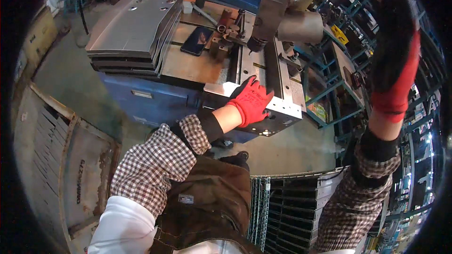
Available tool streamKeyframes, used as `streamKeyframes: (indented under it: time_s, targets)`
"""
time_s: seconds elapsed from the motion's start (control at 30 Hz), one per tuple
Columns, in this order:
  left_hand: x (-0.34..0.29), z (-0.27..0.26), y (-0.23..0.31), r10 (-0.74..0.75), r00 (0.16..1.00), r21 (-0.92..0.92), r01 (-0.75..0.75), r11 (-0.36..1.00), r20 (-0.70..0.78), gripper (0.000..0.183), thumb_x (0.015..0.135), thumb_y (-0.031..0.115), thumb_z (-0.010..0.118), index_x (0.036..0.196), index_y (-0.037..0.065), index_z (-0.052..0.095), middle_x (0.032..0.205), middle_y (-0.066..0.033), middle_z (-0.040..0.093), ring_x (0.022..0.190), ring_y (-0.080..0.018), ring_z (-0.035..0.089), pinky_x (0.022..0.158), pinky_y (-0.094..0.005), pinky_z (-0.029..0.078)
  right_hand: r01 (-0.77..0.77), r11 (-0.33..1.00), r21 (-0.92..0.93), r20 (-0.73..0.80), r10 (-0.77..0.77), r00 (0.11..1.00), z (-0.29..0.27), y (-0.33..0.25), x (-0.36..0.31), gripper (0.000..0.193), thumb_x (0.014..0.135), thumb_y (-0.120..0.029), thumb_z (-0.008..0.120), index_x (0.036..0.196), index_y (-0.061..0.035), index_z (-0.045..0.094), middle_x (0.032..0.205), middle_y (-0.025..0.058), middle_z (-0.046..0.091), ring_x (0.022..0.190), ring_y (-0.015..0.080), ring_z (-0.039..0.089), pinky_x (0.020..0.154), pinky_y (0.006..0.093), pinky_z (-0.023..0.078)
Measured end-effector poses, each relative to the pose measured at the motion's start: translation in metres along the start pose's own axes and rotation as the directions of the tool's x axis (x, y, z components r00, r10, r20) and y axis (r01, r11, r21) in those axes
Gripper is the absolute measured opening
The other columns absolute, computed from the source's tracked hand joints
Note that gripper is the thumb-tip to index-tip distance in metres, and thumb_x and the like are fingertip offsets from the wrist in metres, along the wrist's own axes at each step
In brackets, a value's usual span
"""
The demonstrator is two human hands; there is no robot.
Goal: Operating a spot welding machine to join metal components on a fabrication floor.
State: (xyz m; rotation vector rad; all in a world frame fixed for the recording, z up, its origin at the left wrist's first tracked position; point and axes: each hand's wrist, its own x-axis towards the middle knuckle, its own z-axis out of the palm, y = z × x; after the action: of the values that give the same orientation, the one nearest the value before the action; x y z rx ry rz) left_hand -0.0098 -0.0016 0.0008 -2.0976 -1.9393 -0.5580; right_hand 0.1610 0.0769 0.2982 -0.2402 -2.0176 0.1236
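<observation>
Left hand (251,99) lowered, right hand (395,54) raised

dark stencilled characters (81,182) on metal bin (94,153); small label (186,199) on brown workwear (212,183); print (255,96) on gloved left hand (250,103)

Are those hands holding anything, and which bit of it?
The left hand rests on top of the holed metal piece; whether it grips can't be told. The right hand is raised and blurry; I can't tell there either.

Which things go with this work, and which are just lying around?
Probably for the work:
- the metal plate with holes, under the left hand
- the big machine head
- maybe the stacked metal panels

Probably just lying around:
- the dark phone
- the long metal tool near it
</observation>
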Motion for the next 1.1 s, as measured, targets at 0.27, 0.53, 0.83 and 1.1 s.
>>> streamKeyframes:
  time_s: [0.27, 0.53, 0.83, 1.1]
  targets:
    - [-0.002, 0.006, 0.001, 0.054, 0.986, 0.051, -0.047, 0.998, -0.16, 0.066, 0.083, 0.043, 0.069, 0.13, -0.001, 0.055, 0.121, -0.0228, 0.06, 0.123, -0.0396, 0.051, 0.114, -0.0503, 0.032, 0.143, 0.989, 0.046, 0.03, -0.145, 0.989, 0.042, -0.023, 0.049, 0.058, 0.093, -0.009, 0.064, 0.148, -0.0026, 0.047, 0.147, 0.0166, 0.052, 0.138, 0.0301, 0.049, 0.115, 0.0373, 0.036]
    - [0.005, 0.009, 0.009, 0.012, 0.998, -0.02, -0.013, 1.0, -0.062, 0.073, 0.086, 0.05, 0.067, 0.137, 0.0, 0.053, 0.116, -0.0221, 0.063, 0.118, -0.0374, 0.055, 0.115, -0.0513, 0.03, 0.177, 0.983, 0.053, 0.021, -0.179, 0.984, 0.062, -0.027, 0.08, 0.057, 0.094, -0.009, 0.063, 0.148, -0.0025, 0.047, 0.147, 0.0165, 0.052, 0.138, 0.0299, 0.049, 0.115, 0.0374, 0.036]
    - [0.007, 0.013, 0.008, -0.01, 0.999, 0.004, 0.01, 1.0, -0.043, 0.071, 0.085, 0.052, 0.068, 0.135, 0.003, 0.056, 0.114, -0.0213, 0.065, 0.117, -0.0367, 0.057, 0.114, -0.0514, 0.03, 0.17, 0.983, 0.075, 0.048, -0.174, 0.984, 0.073, -0.025, 0.073, 0.056, 0.094, -0.01, 0.062, 0.148, -0.0024, 0.047, 0.147, 0.0165, 0.052, 0.138, 0.0297, 0.049, 0.115, 0.0375, 0.036]
    - [0.005, 0.011, 0.006, -0.017, 1.0, -0.011, 0.017, 1.0, -0.019, 0.069, 0.084, 0.052, 0.068, 0.132, 0.005, 0.058, 0.11, -0.0202, 0.065, 0.113, -0.0364, 0.058, 0.114, -0.0509, 0.03, 0.15, 0.982, 0.117, 0.059, -0.158, 0.986, 0.087, -0.021, 0.045, 0.055, 0.095, -0.011, 0.061, 0.148, -0.0023, 0.047, 0.147, 0.0164, 0.052, 0.138, 0.0295, 0.049, 0.115, 0.0376, 0.037]
